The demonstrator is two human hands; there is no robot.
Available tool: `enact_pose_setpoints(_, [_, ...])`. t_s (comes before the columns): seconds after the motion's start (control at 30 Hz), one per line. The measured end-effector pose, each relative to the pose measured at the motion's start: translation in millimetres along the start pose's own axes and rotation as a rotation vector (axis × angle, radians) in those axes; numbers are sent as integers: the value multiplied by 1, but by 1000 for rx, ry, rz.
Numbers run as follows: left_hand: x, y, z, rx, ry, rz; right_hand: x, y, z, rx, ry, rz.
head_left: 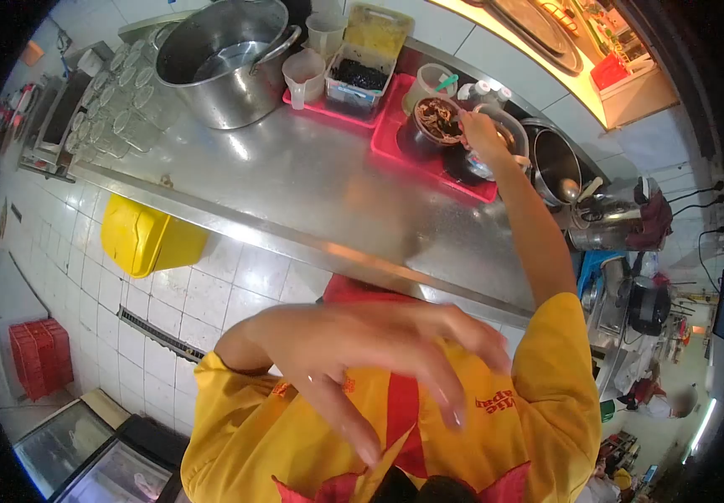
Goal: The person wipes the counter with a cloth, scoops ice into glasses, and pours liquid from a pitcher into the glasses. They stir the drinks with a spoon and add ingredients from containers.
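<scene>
My left hand [370, 348] is raised in front of my chest, slightly blurred, fingers apart and curved, with nothing in it. My right arm stretches over the steel counter to the red tray. There my right hand [483, 138] is closed beside a round pot [437, 121] of dark liquid with brown shreds on top; what its fingers grip is hidden. A plastic tub with a green-handled utensil [447, 83] is behind the pot. Under my right hand lies a clear plastic wrapping or container [481, 166].
On the steel counter [312, 180] stand a large steel pot [236, 92], glass mugs [136, 130], a measuring jug [304, 77] and a box of black contents [359, 77]. A steel pot [556, 163] is at right. A yellow bin [140, 235] stands below.
</scene>
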State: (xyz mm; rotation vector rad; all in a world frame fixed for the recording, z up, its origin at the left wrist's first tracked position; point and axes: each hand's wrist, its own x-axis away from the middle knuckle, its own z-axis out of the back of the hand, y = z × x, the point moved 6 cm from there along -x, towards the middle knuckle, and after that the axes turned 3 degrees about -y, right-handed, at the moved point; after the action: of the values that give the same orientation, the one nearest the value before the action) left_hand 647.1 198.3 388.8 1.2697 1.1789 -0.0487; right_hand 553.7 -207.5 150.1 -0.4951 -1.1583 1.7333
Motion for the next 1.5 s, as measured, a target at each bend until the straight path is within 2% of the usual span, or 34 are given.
enact_pose_setpoints(0.1, [58,-13,39,-124,247,79,5,-18,19,149,-110,165])
enact_pose_setpoints(0.17, [123,-30,66,-93,666,157,16,-29,32,180,-27,150])
enact_pose_setpoints(0.23, [204,-49,85,-109,858,369,35,-42,43,181,59,191])
enact_pose_setpoints(0.3, [300,-81,84,-230,705,870,52,-47,49,79,94,130])
enact_pose_setpoints(0.33, [342,-103,73,-95,708,1153,56,-47,53,56,98,131])
enact_pose_setpoints(0.37, [398,-129,63,-164,494,1277,59,-48,57,33,100,132])
enact_pose_setpoints(0.4, [456,-154,45,16,634,1450,66,-56,60,125,143,180])
enact_pose_setpoints(0.43, [517,-187,24,9,366,1331,73,-66,62,215,189,226])
enact_pose_setpoints(0.5, [634,-240,-31,514,501,1928,88,-87,60,374,270,378])
enact_pose_setpoints(0.57, [616,-229,-58,457,491,2110,106,-110,54,522,337,590])
enact_pose_setpoints(0.63, [627,-246,-77,622,712,1975,120,-122,44,510,256,576])
enact_pose_setpoints(0.67, [618,-244,-84,535,832,1911,125,-124,38,521,225,583])
enact_pose_setpoints(0.7, [622,-252,-88,575,904,1884,128,-126,34,531,193,591])
enact_pose_setpoints(0.8, [638,-269,-87,479,997,1882,129,-119,14,701,118,641])
enact_pose_setpoints(0.9, [575,-234,-69,330,1163,1759,132,-117,-4,806,67,693])
enact_pose_setpoints(1.0, [605,-255,-53,339,1150,1724,125,-105,-15,801,49,722])
enact_pose_setpoints(1.1, [602,-249,-42,232,1215,1698,103,-86,-11,671,70,583])
enact_pose_setpoints(1.2, [608,-251,-43,225,1285,1612,68,-51,-5,543,186,555])
enact_pose_setpoints(1.3, [612,-258,-46,210,1291,1732,39,-17,1,460,256,329])
enact_pose_setpoints(1.33, [614,-259,-47,194,1304,1729,35,-11,6,414,309,288])
enact_pose_setpoints(1.43, [614,-261,-53,180,1363,1702,15,21,21,146,283,106])
enact_pose_setpoints(1.5, [609,-261,-57,211,1430,1669,11,27,37,43,277,137])
